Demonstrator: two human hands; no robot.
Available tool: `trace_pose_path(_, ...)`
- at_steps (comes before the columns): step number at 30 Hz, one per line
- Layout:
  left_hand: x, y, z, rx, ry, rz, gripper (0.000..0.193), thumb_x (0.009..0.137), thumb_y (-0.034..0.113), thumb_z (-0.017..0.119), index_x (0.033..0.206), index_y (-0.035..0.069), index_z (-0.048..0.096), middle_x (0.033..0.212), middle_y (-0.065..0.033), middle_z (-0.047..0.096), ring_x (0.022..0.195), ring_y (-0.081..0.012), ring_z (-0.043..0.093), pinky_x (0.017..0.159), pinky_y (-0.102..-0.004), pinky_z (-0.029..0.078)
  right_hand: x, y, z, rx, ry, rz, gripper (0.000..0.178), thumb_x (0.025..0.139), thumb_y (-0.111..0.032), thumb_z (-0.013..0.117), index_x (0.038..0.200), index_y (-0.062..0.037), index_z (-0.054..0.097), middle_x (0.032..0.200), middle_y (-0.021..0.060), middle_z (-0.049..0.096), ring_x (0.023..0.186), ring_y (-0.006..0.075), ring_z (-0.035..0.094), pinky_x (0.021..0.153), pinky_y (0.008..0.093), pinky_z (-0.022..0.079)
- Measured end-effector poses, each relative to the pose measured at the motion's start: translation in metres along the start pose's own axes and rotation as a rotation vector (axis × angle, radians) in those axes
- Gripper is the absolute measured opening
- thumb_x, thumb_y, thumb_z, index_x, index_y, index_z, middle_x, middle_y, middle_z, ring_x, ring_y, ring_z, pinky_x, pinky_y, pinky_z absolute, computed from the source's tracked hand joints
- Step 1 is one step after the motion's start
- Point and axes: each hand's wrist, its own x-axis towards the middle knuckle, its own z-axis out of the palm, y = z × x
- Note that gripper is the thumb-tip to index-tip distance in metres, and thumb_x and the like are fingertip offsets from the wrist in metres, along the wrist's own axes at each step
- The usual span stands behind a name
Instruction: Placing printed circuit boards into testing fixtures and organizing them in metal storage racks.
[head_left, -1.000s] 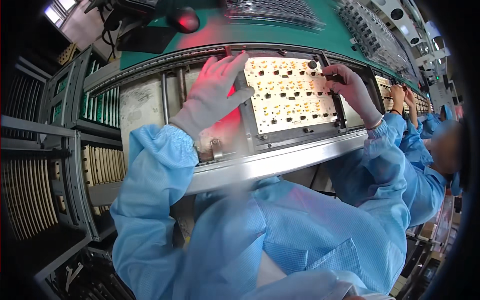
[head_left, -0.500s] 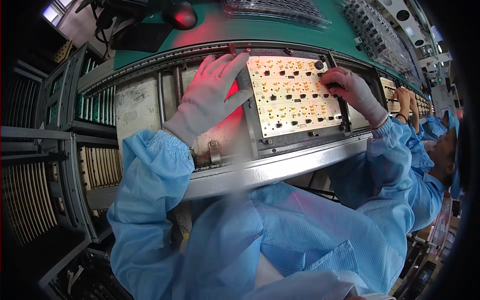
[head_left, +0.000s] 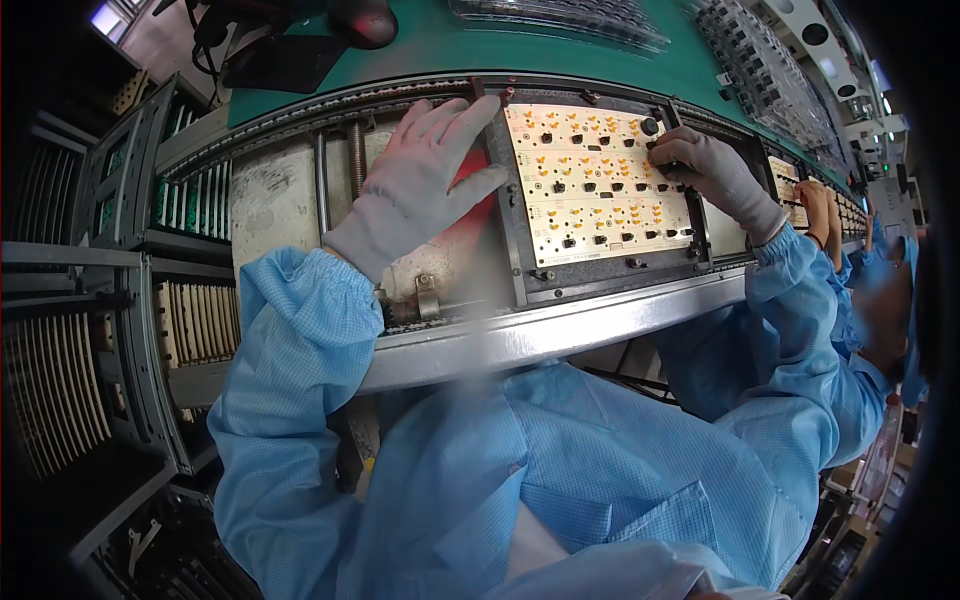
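Note:
A cream circuit board [head_left: 600, 216] with rows of yellow and black parts lies in a dark carrier frame [head_left: 513, 225] on the conveyor. My left hand [head_left: 418, 185], in a pale grey glove, is open with fingers spread, its index fingertip at the frame's upper left corner. The thumb reaches toward the frame's left side; I cannot tell whether it touches. My right hand [head_left: 708, 175], gloved too, has its fingers closed at the board's right edge. Something dark shows at the fingertips, too covered to name. Just above them sits a round black knob [head_left: 649, 127].
A metal rail [head_left: 560, 327] runs along the near side. Behind lies a green mat [head_left: 440, 75] with a mouse [head_left: 364, 22] and clear trays [head_left: 765, 85]. Racks of boards [head_left: 200, 322] stand at left. A co-worker's hand [head_left: 818, 207] works farther right.
The carrier frame and board appear slightly farther right, and my right hand has shifted right with them. The red glow over my left hand has faded. Its fingers remain spread.

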Motion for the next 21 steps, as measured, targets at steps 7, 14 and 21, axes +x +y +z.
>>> trace_pose_path(7, -0.002, 0.001, 0.001, -0.016, -0.002, 0.006, 0.068, 0.092, 0.041, 0.062, 0.145, 0.006, 0.037, 0.137, -0.0162, 0.052, 0.133, -0.0342, 0.044, 0.116, -0.0497, 0.028, -0.001, 0.007, 0.000, -0.074, -0.019, -0.101, 0.028, 0.079, -0.005, 0.071, 0.106, -0.0074, 0.064, 0.110, 0.0072, 0.063, 0.100, 0.0273, 0.062, 0.084, 0.0350, 0.051)
trace_pose_path(14, -0.001, -0.002, -0.001, -0.027, -0.010, 0.012, 0.067, 0.093, 0.041, 0.061, 0.145, 0.006, 0.037, 0.136, -0.0158, 0.053, 0.132, -0.0339, 0.044, 0.115, -0.0491, 0.029, -0.015, -0.012, -0.013, -0.260, 0.052, -0.060, 0.035, 0.082, -0.009, 0.071, 0.116, -0.0102, 0.065, 0.119, 0.0091, 0.063, 0.104, 0.0294, 0.063, 0.084, 0.0369, 0.052)
trace_pose_path(21, 0.004, -0.014, -0.001, -0.024, 0.024, 0.043, 0.065, 0.091, 0.040, 0.062, 0.143, 0.008, 0.040, 0.132, -0.0153, 0.056, 0.127, -0.0344, 0.048, 0.114, -0.0496, 0.030, -0.027, -0.022, -0.007, -0.259, 0.240, 0.043, 0.028, 0.086, -0.006, 0.069, 0.113, -0.0083, 0.067, 0.110, 0.0114, 0.067, 0.098, 0.0299, 0.066, 0.080, 0.0355, 0.053)
